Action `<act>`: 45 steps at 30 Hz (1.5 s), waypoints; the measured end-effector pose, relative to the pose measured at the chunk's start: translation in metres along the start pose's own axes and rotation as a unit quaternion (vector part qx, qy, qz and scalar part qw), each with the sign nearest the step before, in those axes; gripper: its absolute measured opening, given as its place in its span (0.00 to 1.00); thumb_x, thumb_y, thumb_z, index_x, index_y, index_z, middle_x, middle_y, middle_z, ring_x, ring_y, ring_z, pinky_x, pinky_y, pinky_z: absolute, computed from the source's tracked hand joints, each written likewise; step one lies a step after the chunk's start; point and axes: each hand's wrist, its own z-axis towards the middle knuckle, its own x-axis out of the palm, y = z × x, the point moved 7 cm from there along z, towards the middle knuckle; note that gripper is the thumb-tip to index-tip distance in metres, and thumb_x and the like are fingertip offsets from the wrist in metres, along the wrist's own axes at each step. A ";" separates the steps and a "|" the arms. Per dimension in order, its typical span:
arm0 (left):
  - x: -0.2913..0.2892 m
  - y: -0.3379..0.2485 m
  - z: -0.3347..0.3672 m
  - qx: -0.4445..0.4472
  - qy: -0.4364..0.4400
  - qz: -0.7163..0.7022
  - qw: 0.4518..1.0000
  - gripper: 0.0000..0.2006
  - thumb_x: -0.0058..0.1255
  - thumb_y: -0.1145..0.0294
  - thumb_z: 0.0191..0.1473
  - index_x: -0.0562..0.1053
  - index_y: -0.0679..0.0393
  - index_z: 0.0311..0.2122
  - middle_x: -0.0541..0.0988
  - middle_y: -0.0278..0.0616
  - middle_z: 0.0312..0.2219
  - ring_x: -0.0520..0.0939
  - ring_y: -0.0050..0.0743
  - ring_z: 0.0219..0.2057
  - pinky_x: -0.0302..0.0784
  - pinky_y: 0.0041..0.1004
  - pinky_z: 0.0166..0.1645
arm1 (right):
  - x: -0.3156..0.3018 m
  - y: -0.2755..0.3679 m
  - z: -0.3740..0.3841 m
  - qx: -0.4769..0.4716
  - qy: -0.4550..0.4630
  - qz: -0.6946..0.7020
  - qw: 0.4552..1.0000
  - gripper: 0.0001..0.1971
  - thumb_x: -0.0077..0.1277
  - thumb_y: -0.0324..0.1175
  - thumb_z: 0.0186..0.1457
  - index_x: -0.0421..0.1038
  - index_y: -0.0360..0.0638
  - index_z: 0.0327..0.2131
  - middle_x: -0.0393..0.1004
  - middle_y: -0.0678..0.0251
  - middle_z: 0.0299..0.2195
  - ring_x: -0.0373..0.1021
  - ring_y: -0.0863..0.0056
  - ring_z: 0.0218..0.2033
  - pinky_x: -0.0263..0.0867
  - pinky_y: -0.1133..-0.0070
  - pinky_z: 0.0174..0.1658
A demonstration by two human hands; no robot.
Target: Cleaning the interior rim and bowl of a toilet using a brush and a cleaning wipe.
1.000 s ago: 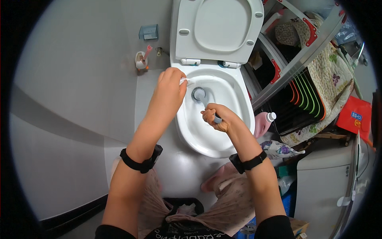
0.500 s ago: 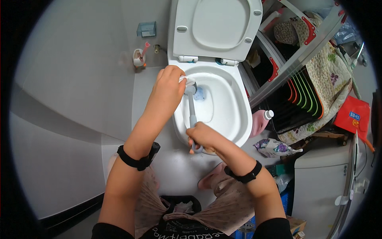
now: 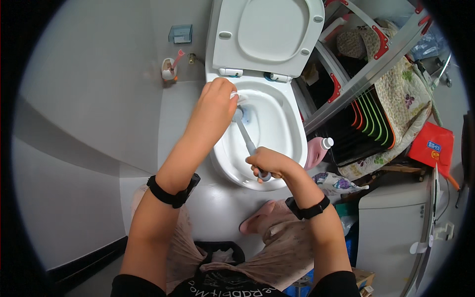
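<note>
Toilet brush (image 3: 248,140): located at the centre of the frame, head inside the toilet bowl (image 3: 298,143), handle slanting down and to the right.

My right hand (image 3: 268,162) closes around the lower part of the handle, fingers curled and thumb side toward the head. Gripping this far from the head presumably keeps my knuckles away from the wet interior and gives leverage; the slant appears to suit a forearm entering from the lower right. My left hand (image 3: 216,101) sits over the upper left of the rim, fingers bent, pinching a white piece (image 3: 234,95) by its edge. Most of the white piece is hidden by my fingers, so I cannot tell whether it is paper or cloth. The raised seat (image 3: 222,54) stands at the top of the frame, which leaves the bowl opening accessible to both hands. A pink bottle (image 3: 315,153) with a white cap stands just right of the bowl, apparently within reach.

Brush appearance: grey throughout the visible handle, with a slim, straight neck and a thicker grip section. The end of the grip shows below my fingers. The head is rounded and grey on its back; its bristles are largely hidden, and contact with the bowl wall cannot be confirmed. Bluish water (image 3: 246,117) shows just right of the head, against the glossy white bowl.
</note>
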 end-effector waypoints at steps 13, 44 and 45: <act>-0.006 0.003 -0.007 -0.015 0.010 0.007 1.000 0.07 0.49 0.77 0.43 0.67 0.63 0.30 0.69 0.44 0.31 0.70 0.44 0.37 0.67 0.34 0.42 | -0.029 0.013 -0.065 -0.040 -0.121 -0.264 0.956 0.19 0.46 0.36 0.49 0.62 0.32 0.42 0.69 0.64 0.24 0.62 0.80 0.16 0.62 0.83 0.17; -0.020 0.011 -0.007 -0.023 0.013 0.021 0.999 0.06 0.48 0.77 0.44 0.66 0.63 0.30 0.69 0.44 0.30 0.70 0.45 0.37 0.67 0.34 0.40 | -0.062 0.060 -0.075 -0.324 -0.356 -0.143 0.864 0.08 0.49 0.32 0.41 0.73 0.38 0.23 0.70 0.59 0.15 0.68 0.70 0.17 0.63 0.78 0.25; -0.018 0.010 -0.007 -0.025 0.025 0.022 0.999 0.06 0.48 0.77 0.44 0.66 0.63 0.30 0.69 0.45 0.30 0.70 0.45 0.37 0.67 0.34 0.40 | -0.055 0.063 -0.077 -0.346 -0.335 -0.128 0.867 0.07 0.49 0.32 0.41 0.73 0.38 0.22 0.69 0.59 0.14 0.67 0.71 0.16 0.63 0.78 0.24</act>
